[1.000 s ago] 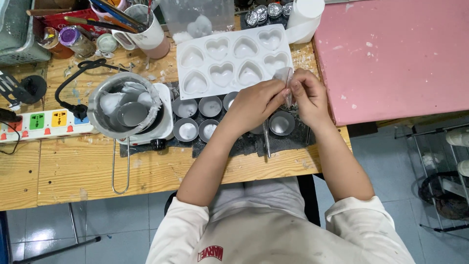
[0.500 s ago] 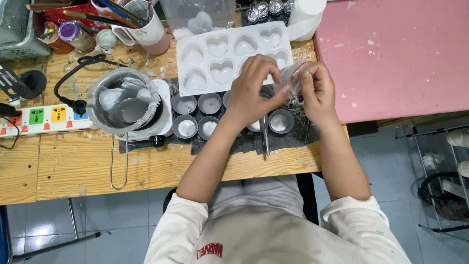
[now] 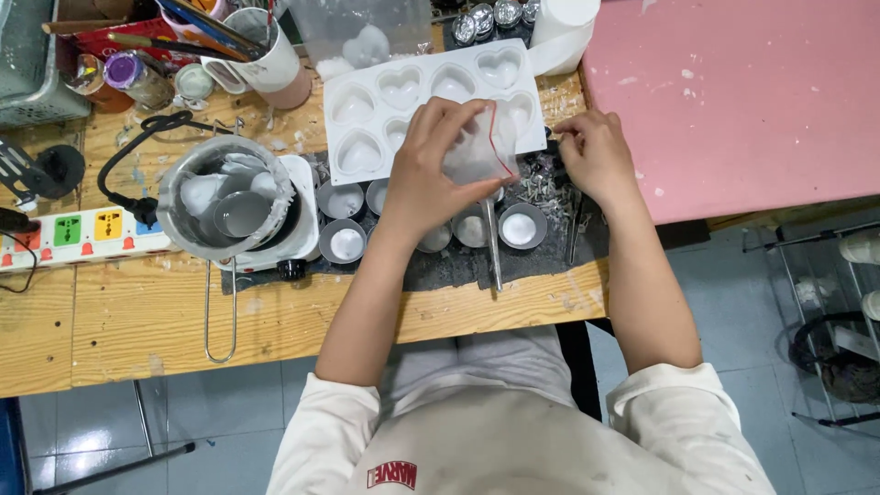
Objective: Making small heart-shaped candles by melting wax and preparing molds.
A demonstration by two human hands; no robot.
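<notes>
The left hand (image 3: 431,179) grips a small clear zip bag (image 3: 478,147), fingers closed around it, held above the near edge of the white heart-shaped mould (image 3: 367,115). The right hand (image 3: 596,156), loosely curled, rests right of the mould on scattered small metal pieces (image 3: 548,191); whether it pinches one I cannot tell. Tilted, the bag could spill into the round tins (image 3: 346,243) just below the mould.
</notes>
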